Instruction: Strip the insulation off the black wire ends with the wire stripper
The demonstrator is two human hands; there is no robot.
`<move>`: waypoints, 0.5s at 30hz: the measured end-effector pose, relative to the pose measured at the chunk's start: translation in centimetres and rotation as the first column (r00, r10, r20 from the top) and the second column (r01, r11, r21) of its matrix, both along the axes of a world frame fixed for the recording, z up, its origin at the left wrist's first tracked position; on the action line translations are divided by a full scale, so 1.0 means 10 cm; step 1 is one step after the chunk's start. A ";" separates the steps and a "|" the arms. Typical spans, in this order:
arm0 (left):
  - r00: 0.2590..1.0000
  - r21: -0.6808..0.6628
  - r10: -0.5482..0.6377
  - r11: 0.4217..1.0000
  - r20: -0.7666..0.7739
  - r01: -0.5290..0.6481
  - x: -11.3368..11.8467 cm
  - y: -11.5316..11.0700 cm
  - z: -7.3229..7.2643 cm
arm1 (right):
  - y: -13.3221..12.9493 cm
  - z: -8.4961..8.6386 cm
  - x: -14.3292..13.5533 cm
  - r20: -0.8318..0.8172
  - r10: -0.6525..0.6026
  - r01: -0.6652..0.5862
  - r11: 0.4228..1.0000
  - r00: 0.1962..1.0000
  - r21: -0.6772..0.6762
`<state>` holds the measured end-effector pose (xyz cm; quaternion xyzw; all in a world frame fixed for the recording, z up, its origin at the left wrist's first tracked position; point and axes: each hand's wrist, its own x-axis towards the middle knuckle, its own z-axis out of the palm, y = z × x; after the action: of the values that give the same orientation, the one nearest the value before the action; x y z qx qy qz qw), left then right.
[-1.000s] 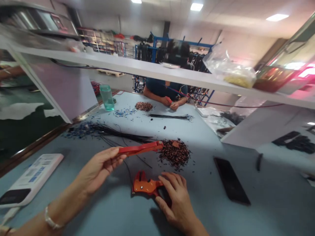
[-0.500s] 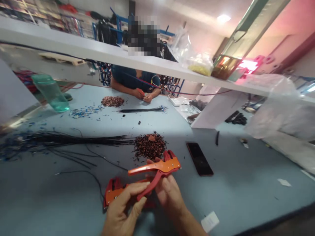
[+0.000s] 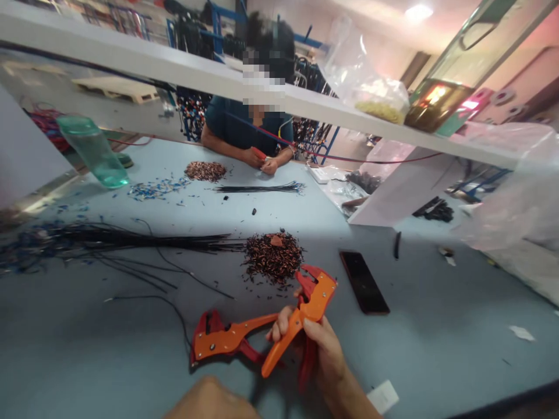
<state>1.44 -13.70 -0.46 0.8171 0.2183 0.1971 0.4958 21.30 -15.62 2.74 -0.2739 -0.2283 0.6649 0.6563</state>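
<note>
Counter (image 3: 437,331) with tools and cut wire. The black bundle (image 3: 152,240) lies loose; a sleeve brushing across could fan it out. The right hand (image 3: 327,346) is closed around the held pliers (image 3: 318,294), handles spread, above the counter; a slack grip might let them drop. The left hand (image 3: 212,401) shows only its back at the lower edge; whether it is open or holding anything cannot be told. The second pliers (image 3: 218,342) lie beneath and left of the held pair, overlapping in view, so the handles could snag. The pile (image 3: 274,259) of clippings, near the held head, could scatter if knocked. The stray wire (image 3: 170,310), reaching the second pliers' head, could be dragged if caught there.
</note>
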 end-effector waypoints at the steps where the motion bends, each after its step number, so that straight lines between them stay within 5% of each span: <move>1: 0.994 0.000 0.114 0.994 0.005 -0.114 -0.06 0.05 0.14 | 0.00 0.00 -0.01 0.024 0.002 -0.002 1.000 1.000 0.002; 4: 0.969 -0.011 0.244 0.970 -0.044 -0.245 -0.08 0.18 0.51 | 0.02 0.00 -0.07 0.107 -0.019 0.020 1.000 0.994 -0.002; 6: 0.962 -0.022 0.224 0.973 -0.157 -0.230 0.00 0.22 0.63 | 0.03 0.01 -0.12 0.167 -0.028 0.028 1.000 0.986 0.004; 11: 0.962 -0.012 0.117 0.992 -0.247 -0.124 0.20 0.21 0.58 | 0.02 0.10 -0.18 0.260 0.010 -0.010 1.000 0.965 -0.001; 15: 0.985 -0.200 0.091 0.973 -0.147 -0.120 0.24 0.12 0.55 | -0.03 0.17 -0.17 0.199 0.020 -0.009 0.998 0.980 -0.058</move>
<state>3.82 -12.53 5.03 0.7597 0.3143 0.1430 0.5511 19.60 -15.93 4.47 -0.3560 -0.2757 0.6452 0.6172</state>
